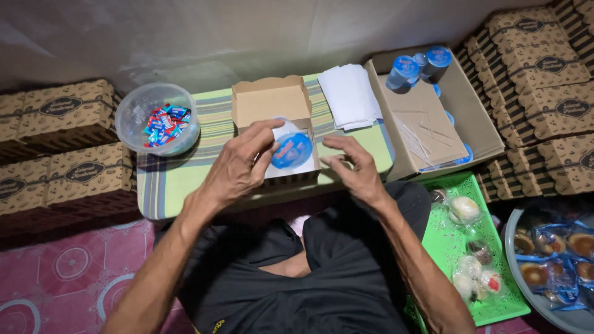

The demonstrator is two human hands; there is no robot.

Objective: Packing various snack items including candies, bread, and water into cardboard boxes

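Our left-hand fingers (263, 133) curl around the rim of a sealed blue-lidded cup (292, 150), holding it inside the small open cardboard box (272, 102) on the striped table (167, 179). Our right hand (352, 167) hovers just beside the box, fingers loosely spread, gripping nothing. The cup's lower half is hidden by the box wall. A clear bowl (133, 111) holds wrapped sweets; a larger carton (476, 133) holds more cups; a green tray (448, 244), partly cut off, holds wrapped cakes.
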